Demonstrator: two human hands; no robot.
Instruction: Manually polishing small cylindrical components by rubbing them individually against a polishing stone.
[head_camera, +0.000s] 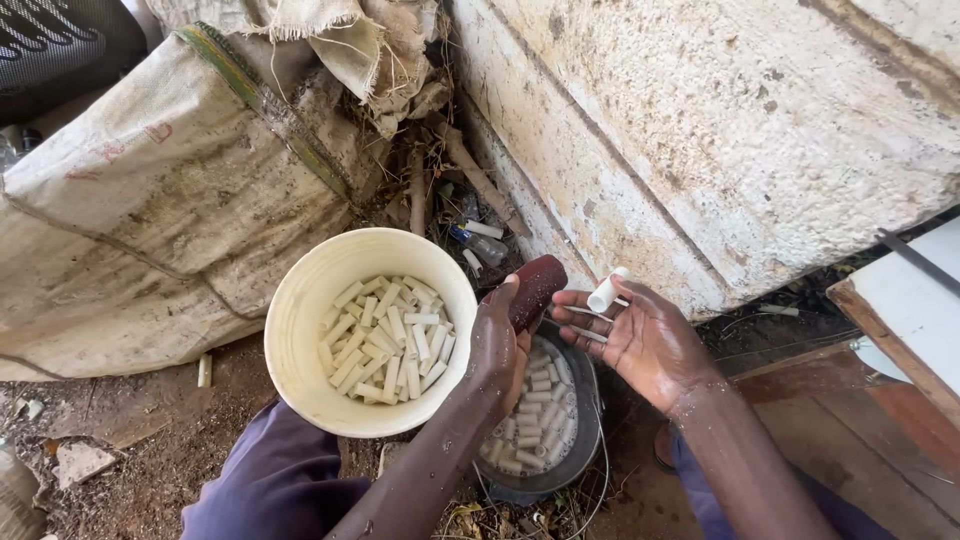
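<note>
short white tube (606, 291), smooth, pinched in right hand (650, 345) fingertips; left hand (497, 350) clamped a dark red block (535, 290). bare dirt ground (150, 470), cracked plaster wall (720, 130).

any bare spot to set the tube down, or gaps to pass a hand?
Bare dirt left of the cream bucket, below the sacks. Flat wooden board at lower right, beside the right hand. Crowded: both buckets hold tubes, the metal bucket sits under the left hand, debris fills the wall corner.
</note>
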